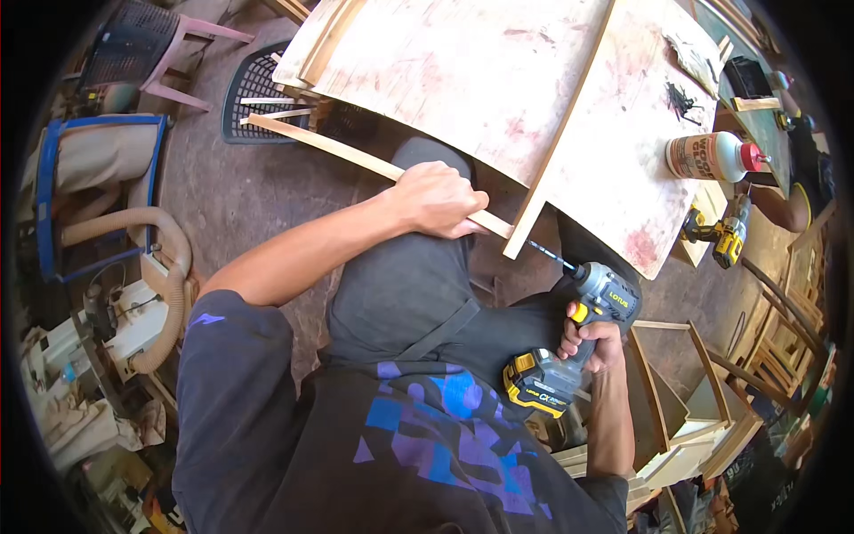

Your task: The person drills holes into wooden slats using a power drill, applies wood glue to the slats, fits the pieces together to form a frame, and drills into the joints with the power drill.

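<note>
My left hand (438, 199) is closed around a long thin wooden strip (338, 153) that runs from the left under the edge of a pale plywood table top (463, 62). My right hand (594, 343) grips the handle of a grey and yellow cordless drill (569, 343). Its bit (550, 254) points up and left, its tip close to the lower end of a narrow wooden batten (562, 125) lying across the table top. My knee in dark trousers (409, 276) is raised under the table edge, just below the left hand.
A white glue bottle with a red cap (716, 156) lies on the table top at the right, and a second yellow drill (725, 233) sits just beyond. Another person's arm (783, 209) shows at the far right. A black plastic crate (258, 84), a tan hose (169, 267) and wooden frames (694, 400) surround me.
</note>
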Demonstrator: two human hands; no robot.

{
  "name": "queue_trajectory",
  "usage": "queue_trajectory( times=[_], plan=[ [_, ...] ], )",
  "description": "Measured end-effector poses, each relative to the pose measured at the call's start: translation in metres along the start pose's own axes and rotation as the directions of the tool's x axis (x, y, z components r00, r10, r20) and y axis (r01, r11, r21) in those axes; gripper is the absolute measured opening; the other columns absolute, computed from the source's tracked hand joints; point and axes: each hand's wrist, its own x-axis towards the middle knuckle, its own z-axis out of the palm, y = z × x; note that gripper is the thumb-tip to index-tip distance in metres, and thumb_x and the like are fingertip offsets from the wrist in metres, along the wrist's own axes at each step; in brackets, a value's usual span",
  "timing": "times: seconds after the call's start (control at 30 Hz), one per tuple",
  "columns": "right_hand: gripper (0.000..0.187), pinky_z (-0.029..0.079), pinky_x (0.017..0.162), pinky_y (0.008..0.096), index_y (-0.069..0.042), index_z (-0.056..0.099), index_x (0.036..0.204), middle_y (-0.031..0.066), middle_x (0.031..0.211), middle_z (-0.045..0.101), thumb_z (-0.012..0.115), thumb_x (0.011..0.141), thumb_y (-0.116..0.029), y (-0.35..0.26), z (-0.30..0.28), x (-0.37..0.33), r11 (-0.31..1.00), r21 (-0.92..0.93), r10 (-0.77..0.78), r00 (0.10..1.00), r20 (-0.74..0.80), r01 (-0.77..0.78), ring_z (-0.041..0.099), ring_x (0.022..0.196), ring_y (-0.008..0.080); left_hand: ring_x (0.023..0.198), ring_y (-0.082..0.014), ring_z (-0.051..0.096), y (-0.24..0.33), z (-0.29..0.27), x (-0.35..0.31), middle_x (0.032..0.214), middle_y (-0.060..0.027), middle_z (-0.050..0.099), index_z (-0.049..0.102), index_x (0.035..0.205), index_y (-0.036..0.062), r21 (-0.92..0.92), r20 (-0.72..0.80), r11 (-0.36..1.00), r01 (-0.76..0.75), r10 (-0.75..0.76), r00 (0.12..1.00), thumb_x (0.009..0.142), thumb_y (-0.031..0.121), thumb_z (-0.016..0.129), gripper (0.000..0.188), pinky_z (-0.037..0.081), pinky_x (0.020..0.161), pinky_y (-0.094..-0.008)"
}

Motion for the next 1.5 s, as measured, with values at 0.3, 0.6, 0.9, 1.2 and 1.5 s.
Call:
queue_trajectory(
  times=[0.3, 0.6, 0.9, 1.2, 1.5],
  plan=[
    [0.039, 0.051, 0.061, 0.0450, -0.002, 0.056, 0.110, 0.0105, 0.068, 0.053, 0.064, 0.072, -0.003, -0.005, 0.003, 0.009, 0.999, 0.031, -0.008, 1.000, 0.011, 0.008, 0.054, 0.057, 0.0244, 0.058, -0.0368, 0.065, -0.005, -0.003, 0.004, 0.059, -0.0157, 0.062, 0.062, 0.078, 0.0072, 0.030, -0.061, 0.999, -0.024, 0.026, 0.998, 0.080, 0.043, 0.074, 0.038, 0.048, 0.053, -0.0479],
    [0.040, 0.053, 0.059, 0.0467, -0.005, 0.056, 0.109, 0.0099, 0.067, 0.052, 0.065, 0.070, -0.006, -0.001, 0.005, 0.000, 0.999, -0.027, -0.025, 0.999, -0.034, 0.025, 0.056, 0.055, 0.0244, 0.060, -0.0372, 0.066, 0.002, -0.005, 0.000, 0.059, -0.0159, 0.062, 0.064, 0.078, 0.0070, 0.004, -0.024, 1.000, -0.003, 0.003, 1.000, 0.081, 0.043, 0.073, 0.037, 0.049, 0.055, -0.0475],
    [0.039, 0.053, 0.059, 0.0458, -0.004, 0.057, 0.108, 0.0095, 0.068, 0.052, 0.065, 0.071, -0.005, -0.001, 0.008, -0.001, 0.999, -0.029, -0.026, 0.999, -0.039, 0.024, 0.056, 0.055, 0.0236, 0.062, -0.0374, 0.066, 0.006, -0.008, 0.000, 0.060, -0.0167, 0.063, 0.064, 0.078, 0.0068, 0.000, -0.015, 1.000, -0.001, 0.001, 1.000, 0.081, 0.043, 0.074, 0.037, 0.049, 0.057, -0.0478],
    [0.042, 0.050, 0.061, 0.0446, -0.002, 0.059, 0.114, 0.0118, 0.069, 0.055, 0.065, 0.073, -0.004, -0.005, 0.011, -0.001, 1.000, -0.014, -0.013, 1.000, -0.015, 0.013, 0.057, 0.059, 0.0257, 0.063, -0.0358, 0.068, 0.008, -0.011, 0.003, 0.062, -0.0167, 0.065, 0.065, 0.075, 0.0067, 0.051, 0.045, 0.998, 0.036, -0.039, 0.998, 0.083, 0.047, 0.073, 0.042, 0.052, 0.058, -0.0456],
    [0.040, 0.050, 0.060, 0.0427, -0.003, 0.058, 0.109, 0.0110, 0.068, 0.054, 0.067, 0.071, -0.005, -0.003, 0.013, -0.001, 1.000, -0.013, -0.005, 0.999, -0.039, 0.005, 0.057, 0.058, 0.0251, 0.060, -0.0364, 0.066, 0.009, -0.011, 0.004, 0.060, -0.0163, 0.063, 0.064, 0.074, 0.0065, 0.061, 0.031, 0.998, 0.032, -0.034, 0.999, 0.085, 0.050, 0.071, 0.045, 0.051, 0.056, -0.0457]
  ],
)
